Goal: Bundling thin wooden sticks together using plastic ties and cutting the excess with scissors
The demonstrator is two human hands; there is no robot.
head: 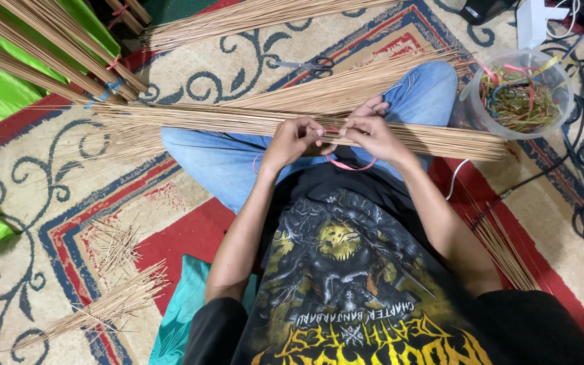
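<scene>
mid-frame, my left hand [292, 140] and right hand [371, 135] both pinch a pink rubber band [346, 165] around the stick bundle [251, 122].

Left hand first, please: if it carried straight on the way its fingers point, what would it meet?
The left hand points toward the right hand, so it would probably meet those fingers first, at the pink band on the stick bundle.

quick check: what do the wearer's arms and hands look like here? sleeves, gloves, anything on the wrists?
Both arms are bare from short black sleeves down. The left hand and right hand wear no gloves, and no watch, ring or band shows on either. The sleeves belong to a black T-shirt with a yellow-and-grey graphic print.
</scene>
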